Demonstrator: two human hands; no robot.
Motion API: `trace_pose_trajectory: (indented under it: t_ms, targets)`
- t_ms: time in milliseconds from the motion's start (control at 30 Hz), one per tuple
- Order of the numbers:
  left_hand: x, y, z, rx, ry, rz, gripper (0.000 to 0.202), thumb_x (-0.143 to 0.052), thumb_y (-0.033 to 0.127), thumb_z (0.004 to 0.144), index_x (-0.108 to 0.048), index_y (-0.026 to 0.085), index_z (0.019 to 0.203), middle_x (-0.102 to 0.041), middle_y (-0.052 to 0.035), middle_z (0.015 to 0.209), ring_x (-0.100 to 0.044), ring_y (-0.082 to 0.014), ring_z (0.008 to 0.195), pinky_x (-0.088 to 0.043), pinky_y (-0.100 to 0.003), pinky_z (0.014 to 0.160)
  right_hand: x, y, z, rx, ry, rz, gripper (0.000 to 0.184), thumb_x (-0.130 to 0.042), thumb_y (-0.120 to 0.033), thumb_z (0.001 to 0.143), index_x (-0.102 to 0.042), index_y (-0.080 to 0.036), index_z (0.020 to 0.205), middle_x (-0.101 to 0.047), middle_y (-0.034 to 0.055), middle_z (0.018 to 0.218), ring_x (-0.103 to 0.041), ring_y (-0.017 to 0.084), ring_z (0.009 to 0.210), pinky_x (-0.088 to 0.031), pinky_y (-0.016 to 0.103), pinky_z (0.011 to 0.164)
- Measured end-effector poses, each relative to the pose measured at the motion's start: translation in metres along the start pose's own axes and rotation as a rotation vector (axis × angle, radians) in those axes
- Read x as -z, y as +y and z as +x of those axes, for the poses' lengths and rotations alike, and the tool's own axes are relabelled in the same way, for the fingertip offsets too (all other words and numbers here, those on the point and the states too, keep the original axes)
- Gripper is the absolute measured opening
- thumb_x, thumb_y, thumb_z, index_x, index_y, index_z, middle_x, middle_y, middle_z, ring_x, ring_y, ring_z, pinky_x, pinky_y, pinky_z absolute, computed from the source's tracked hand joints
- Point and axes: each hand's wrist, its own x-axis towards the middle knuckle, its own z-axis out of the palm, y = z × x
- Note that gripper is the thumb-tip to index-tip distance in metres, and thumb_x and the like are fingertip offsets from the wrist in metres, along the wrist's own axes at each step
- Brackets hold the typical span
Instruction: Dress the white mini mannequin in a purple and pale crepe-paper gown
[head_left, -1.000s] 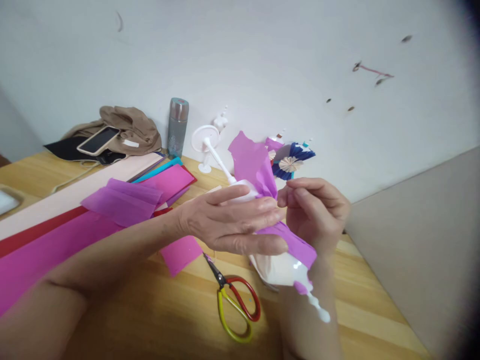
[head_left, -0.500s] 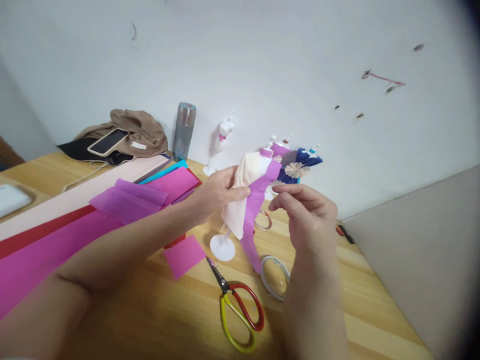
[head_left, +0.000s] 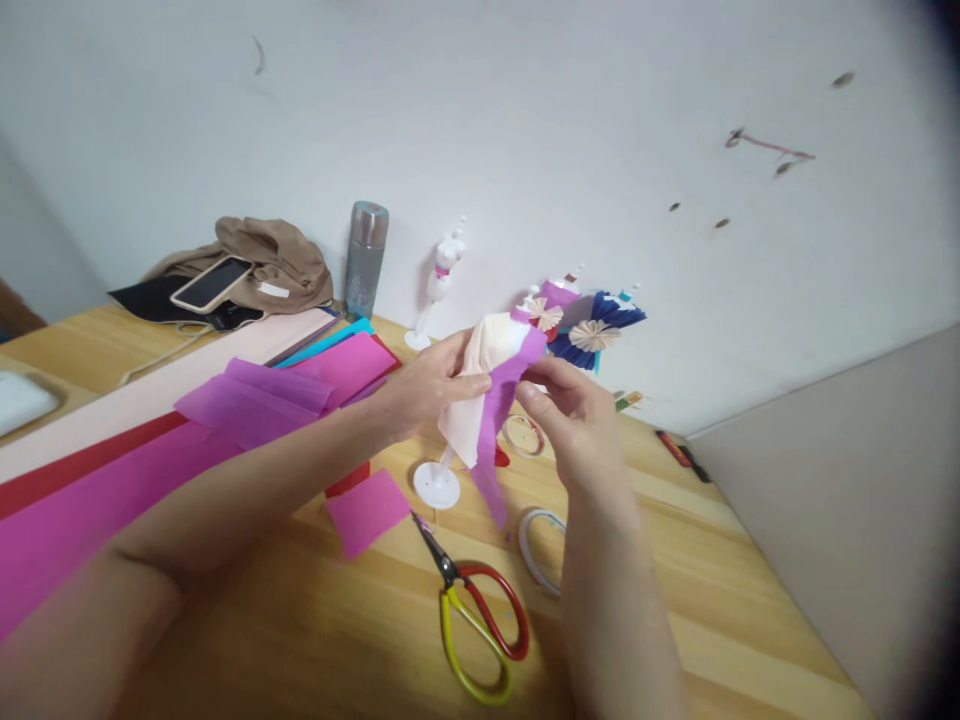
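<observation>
Head view: the left hand (head_left: 431,388) grasps a small white plastic mannequin (head_left: 491,345) draped in cream paper over the pale wooden table (head_left: 720,610), its far fingers hidden. The right hand (head_left: 576,425) has thumb and forefinger at a long purple paper strip (head_left: 495,420) on the mannequin; whether they pinch it, I cannot tell. Markings on the grey metal flask (head_left: 366,265) and the brown cloth's (head_left: 277,248) small white label (head_left: 273,290) are illegible. The right forearm partly covers a white tape ring (head_left: 524,550).

Head cam, fwd + down, over table (head_left: 750,620)
</observation>
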Motion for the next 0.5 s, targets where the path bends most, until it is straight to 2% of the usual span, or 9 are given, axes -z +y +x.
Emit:
trace_pose_trajectory:
  t_ms: [167,333,500]
  targets:
    - [0.006,-0.008,0.001,0.038,-0.077,0.085,0.051,-0.074,0.029,0.076,-0.057,0.015,0.121,-0.068,-0.0086,0.104,-0.064,-0.0228,0.098,-0.05,-0.03,0.08,-0.003,0.003,0.002,0.034,0.087,0.098,0.019,-0.073,-0.035,0.077,-0.074,-0.027,0.094,-0.074,0.0016,0.09,-0.067,0.018,0.082,-0.056,0.036,0.077]
    - [0.009,-0.012,0.002,-0.008,-0.121,0.16,0.05,-0.072,0.032,0.079,-0.057,0.016,0.124,-0.068,-0.0084,0.102,-0.064,-0.0249,0.103,-0.05,-0.035,0.088,-0.006,0.006,0.001,0.026,0.126,0.148,0.02,-0.076,-0.034,0.074,-0.074,-0.027,0.092,-0.075,0.0009,0.087,-0.067,0.017,0.076,-0.056,0.035,0.073]
    - [0.007,-0.013,-0.002,-0.01,-0.193,0.17,0.047,-0.069,0.036,0.083,-0.056,0.015,0.122,-0.069,-0.0093,0.101,-0.066,-0.0243,0.096,-0.051,-0.035,0.084,-0.008,0.001,-0.003,0.048,0.149,0.147,0.022,-0.077,-0.034,0.072,-0.074,-0.028,0.093,-0.074,-0.0001,0.087,-0.068,0.018,0.078,-0.056,0.037,0.075]
